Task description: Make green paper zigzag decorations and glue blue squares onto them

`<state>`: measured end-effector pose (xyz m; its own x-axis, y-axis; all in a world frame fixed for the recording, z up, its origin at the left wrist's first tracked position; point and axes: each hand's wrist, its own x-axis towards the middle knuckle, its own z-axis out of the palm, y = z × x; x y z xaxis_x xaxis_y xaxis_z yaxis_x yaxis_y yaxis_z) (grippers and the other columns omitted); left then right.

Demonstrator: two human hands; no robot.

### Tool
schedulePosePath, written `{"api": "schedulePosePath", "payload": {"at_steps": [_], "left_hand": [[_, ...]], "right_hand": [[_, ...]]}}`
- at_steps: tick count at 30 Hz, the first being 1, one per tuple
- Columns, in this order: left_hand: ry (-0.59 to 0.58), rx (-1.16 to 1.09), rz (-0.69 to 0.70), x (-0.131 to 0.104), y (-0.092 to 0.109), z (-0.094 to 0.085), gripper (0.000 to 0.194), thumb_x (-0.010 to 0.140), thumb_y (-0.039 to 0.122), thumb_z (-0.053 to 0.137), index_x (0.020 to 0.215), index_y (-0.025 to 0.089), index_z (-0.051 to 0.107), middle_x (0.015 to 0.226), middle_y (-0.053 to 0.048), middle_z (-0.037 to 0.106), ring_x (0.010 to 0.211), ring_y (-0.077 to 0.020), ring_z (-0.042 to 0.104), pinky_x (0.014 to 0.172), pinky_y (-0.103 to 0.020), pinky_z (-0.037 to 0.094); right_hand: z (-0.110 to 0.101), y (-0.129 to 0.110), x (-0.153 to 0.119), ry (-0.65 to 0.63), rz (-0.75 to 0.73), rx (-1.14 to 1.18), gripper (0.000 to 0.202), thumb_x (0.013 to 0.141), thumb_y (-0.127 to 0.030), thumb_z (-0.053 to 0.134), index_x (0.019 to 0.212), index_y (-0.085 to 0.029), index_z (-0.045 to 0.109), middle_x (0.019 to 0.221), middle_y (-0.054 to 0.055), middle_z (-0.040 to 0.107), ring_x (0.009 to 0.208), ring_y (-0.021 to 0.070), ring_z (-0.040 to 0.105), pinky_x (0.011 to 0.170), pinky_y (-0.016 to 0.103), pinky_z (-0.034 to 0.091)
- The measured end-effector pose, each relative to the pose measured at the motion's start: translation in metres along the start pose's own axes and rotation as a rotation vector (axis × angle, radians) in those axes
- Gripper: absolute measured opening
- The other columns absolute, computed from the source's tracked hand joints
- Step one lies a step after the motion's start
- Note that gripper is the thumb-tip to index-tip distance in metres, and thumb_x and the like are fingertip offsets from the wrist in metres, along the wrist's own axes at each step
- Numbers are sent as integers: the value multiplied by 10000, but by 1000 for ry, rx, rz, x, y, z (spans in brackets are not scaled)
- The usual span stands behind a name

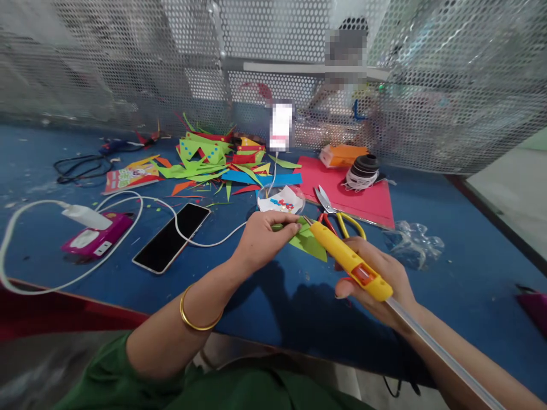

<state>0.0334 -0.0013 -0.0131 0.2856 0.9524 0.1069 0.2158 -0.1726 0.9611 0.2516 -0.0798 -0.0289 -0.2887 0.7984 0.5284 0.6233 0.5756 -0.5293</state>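
Observation:
A piece of green paper [311, 244] is pinched between the thumb and fingers of my left hand [265, 238]. My right hand [376, 276] is wrapped round a yellow glue gun [342, 253], with a clear glue stick [440, 347] running out of its back end. The gun's tip meets the upper edge of the green paper, or is very close to it. Just behind my hands sits a round clear dish [261, 193] with white paper and small blue and red bits. Scissors with yellow handles [352, 223] lie beyond the gun.
Cut coloured paper [200, 154] is heaped at the back. A red sheet [371, 206] carries an orange box [342, 155] and a dark spool [364, 169]. On the left are a black phone [173, 236], a purple power strip [115, 230] and white cable. Crumpled clear plastic [414, 245] lies right.

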Motion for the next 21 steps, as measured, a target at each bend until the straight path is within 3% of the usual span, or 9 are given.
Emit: {"api": "schedulePosePath", "payload": {"at_steps": [15,21], "left_hand": [[11,17,-20,-1,2,1,193,782,260,705,919,171,807,941,-44,805,927,-232,720,858,-320,533],[50,1,-14,0,3,2,125,728,249,739,815,160,732,832,-36,772,810,-189,707,764,-284,549]], "right_hand": [[4,0,0,29,-40,-132,479,905,-698,485,894,-224,549,674,-2,552,503,131,492,497,267,369],[5,-2,-1,24,-7,-174,513,905,-725,443,907,-223,552,671,0,547,514,136,502,508,277,358]]}}
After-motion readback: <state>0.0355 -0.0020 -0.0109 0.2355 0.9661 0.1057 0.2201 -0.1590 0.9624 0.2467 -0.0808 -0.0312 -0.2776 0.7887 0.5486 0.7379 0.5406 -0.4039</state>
